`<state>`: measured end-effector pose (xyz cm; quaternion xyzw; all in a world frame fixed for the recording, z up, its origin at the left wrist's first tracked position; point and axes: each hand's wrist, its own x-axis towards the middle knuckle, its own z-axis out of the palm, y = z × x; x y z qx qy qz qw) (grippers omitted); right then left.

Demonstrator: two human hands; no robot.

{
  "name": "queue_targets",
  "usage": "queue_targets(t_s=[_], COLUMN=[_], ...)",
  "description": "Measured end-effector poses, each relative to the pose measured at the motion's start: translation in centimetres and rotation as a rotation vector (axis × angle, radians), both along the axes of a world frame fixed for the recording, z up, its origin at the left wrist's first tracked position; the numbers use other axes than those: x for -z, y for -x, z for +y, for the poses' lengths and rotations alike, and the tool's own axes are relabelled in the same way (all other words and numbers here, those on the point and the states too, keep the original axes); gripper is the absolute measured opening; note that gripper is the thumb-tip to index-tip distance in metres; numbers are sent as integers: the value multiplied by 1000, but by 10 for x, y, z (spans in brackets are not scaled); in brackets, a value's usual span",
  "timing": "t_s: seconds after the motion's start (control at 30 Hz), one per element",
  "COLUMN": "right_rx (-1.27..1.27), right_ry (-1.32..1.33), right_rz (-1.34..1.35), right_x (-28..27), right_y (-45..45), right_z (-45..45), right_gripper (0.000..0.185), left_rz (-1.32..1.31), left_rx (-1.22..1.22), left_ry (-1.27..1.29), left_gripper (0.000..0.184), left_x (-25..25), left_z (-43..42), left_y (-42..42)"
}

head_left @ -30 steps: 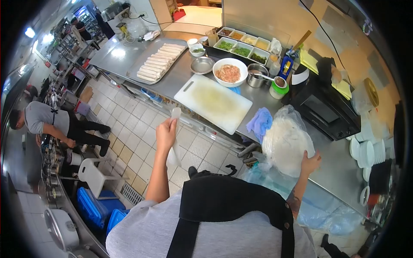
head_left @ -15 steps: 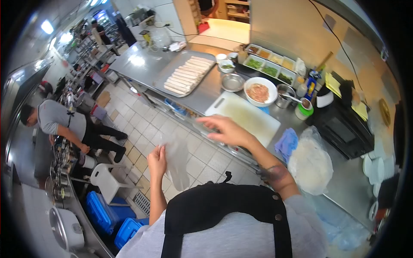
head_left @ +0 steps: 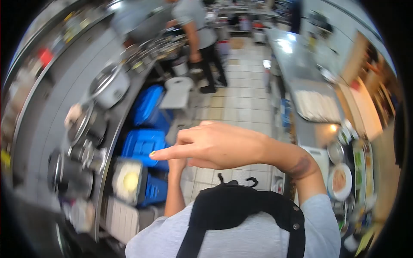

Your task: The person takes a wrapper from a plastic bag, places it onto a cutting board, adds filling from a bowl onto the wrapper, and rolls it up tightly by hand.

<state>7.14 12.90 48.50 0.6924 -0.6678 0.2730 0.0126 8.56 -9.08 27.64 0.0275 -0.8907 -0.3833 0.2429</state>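
Observation:
My right hand reaches across my front at the middle of the view, index finger stretched out to the left, with nothing visible in it. Behind and below it is my left hand, mostly covered, its fingers hidden. Something translucent shows faintly beside the left wrist, too blurred to make out. Beyond the fingertips are a blue lidded bin and a container of white contents with a pale yellow round thing on top.
A person in a grey shirt stands at the cooking station ahead. A white stool is on the aisle floor. Pots, including a silver cooker, line the left counter. The right counter holds a tray of white rolls and a bowl.
The view has swung left toward the bins. My right hand left the plastic-covered white mass and crossed over my left hand, which earlier held a translucent sheet.

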Motion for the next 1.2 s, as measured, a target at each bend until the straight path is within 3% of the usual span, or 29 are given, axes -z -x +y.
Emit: queue_targets(t_s=[0.1,0.17,0.37,0.4,0.53,0.63,0.7,0.77,0.8,0.83,0.87,0.93,1.0,1.03,1.1,1.17,1.2], right_rx=[-164,-141,-353,-367,-368,-268,-310,-180,-85,13,133,369,641,830,1114,1256,1358], right_ry=[-6,20,166,197,221,173,259,332,346,400,410,482,695,764,1032,1506,1541], right_rz=[-37,37,57,40,48,68,53,102,102,99,84,-98,-93,-224,-56,158,229], right_x=[-9,-12,-22,-24,-31,-26,-14,-6,-1,4,6,6,11,4,3,-21,-28], right_y=[-23,-40,-75,-79,-89,-88,-82,-71,-65,-60,-56,-57,-64,-78,-91,-111,-127], right_z=[-10,-14,-11,-10,-7,-3,8,30,46,64,86,133,185,212,270,307,328], right_gripper=[65,62,61,62,64,65,59,44,41,43,44,38,26,14,13,54,72], left_rz=[10,27,-35,-109,-3,-34,-62,-60,-53,-109,-116,-75,59,48,-36,45,2], left_rx=[-164,-266,-464,-489,-431,-608,-579,-444,-354,-231,-192,-27,174,242,293,433,473], left_ry=[-8,-6,29,59,-15,36,83,105,96,-77,-38,-13,-150,-187,30,27,-36], left_gripper=[19,19,19,20,20,23,25,27,28,29,29,24,18,18,17,19,18], left_x=[9,16,-14,-19,-14,-16,-19,-19,-18,-14,-13,9,69,59,0,-3,-7], left_z=[0,4,-6,-6,-1,13,21,24,25,25,34,37,32,66,124,157,173], left_y=[-49,-77,-139,-145,-156,-165,-164,-154,-146,-136,-123,-88,-33,-19,-13,11,20])
